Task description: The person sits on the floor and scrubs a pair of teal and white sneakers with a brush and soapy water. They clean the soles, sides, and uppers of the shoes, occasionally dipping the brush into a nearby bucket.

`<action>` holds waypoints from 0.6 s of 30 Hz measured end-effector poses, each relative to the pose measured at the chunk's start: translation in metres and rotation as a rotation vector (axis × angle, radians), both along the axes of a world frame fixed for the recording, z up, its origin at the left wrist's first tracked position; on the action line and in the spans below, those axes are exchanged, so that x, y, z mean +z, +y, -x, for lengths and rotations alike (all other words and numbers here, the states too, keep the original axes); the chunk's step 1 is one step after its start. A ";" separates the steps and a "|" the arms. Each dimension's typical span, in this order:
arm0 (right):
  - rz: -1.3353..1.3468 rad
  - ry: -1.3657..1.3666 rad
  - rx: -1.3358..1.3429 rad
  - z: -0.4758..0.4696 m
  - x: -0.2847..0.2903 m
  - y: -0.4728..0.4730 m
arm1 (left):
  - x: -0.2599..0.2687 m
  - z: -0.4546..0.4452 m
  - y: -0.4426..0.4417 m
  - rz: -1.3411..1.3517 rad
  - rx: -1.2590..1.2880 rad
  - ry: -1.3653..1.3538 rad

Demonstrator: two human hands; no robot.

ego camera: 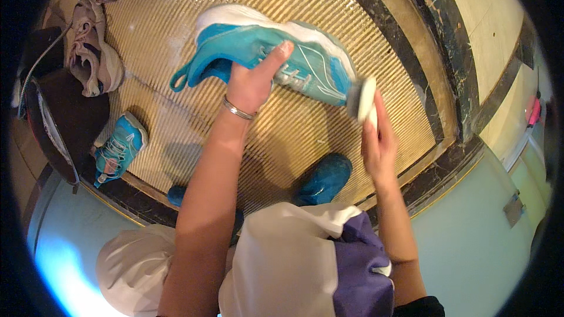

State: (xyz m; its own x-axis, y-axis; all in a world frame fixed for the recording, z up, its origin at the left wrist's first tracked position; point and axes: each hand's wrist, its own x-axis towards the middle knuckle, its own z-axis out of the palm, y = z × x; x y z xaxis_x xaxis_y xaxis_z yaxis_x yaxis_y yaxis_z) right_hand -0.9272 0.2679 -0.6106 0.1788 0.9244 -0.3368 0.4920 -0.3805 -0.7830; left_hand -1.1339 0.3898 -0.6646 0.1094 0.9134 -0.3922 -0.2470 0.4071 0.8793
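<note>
In the middle of the view, my left hand (257, 77) grips a turquoise running shoe (246, 37) with a white sole. The thumb presses near the laces, and the fingers are hidden behind and inside the opening. The shoe lies tilted on its side in the air, heel loop to the left, toe to the right. A scrub brush (367, 99) with a white back and handle is in my right hand (381, 138). Its grey bristles, blurred, are at the toe of the shoe.
A matching turquoise shoe (120, 147) rests at the left on the wet ribbed floor (176, 110). Beige sneakers (90, 48) and a dark bucket-like container (66, 119) stand behind it, beside a metal hose (44, 55). A dark stone curb (434, 39) borders the right side. Blue footwear (326, 178) is below.
</note>
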 end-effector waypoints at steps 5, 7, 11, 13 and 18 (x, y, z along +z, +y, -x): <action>-0.092 0.130 -0.066 0.018 -0.008 0.064 | 0.004 0.001 -0.003 0.144 0.052 -0.086; -0.177 -0.002 -0.046 0.016 -0.016 0.020 | 0.005 -0.002 -0.001 0.078 0.073 0.036; -0.078 0.051 -0.065 0.013 -0.006 -0.013 | 0.002 -0.001 -0.011 0.062 0.044 0.033; -0.126 0.009 -0.033 0.015 0.004 0.016 | 0.005 -0.001 -0.014 0.096 0.033 -0.066; 0.071 -0.425 0.440 0.047 0.043 0.090 | 0.010 -0.005 -0.019 0.115 0.120 -0.123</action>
State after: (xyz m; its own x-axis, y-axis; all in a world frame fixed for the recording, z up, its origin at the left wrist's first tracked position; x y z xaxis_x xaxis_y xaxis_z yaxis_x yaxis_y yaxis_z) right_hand -0.9738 0.3577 -0.5674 -0.0826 0.9200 -0.3832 0.8784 -0.1144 -0.4640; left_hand -1.1293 0.3712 -0.6549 0.0561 0.8727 -0.4850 -0.4021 0.4643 0.7891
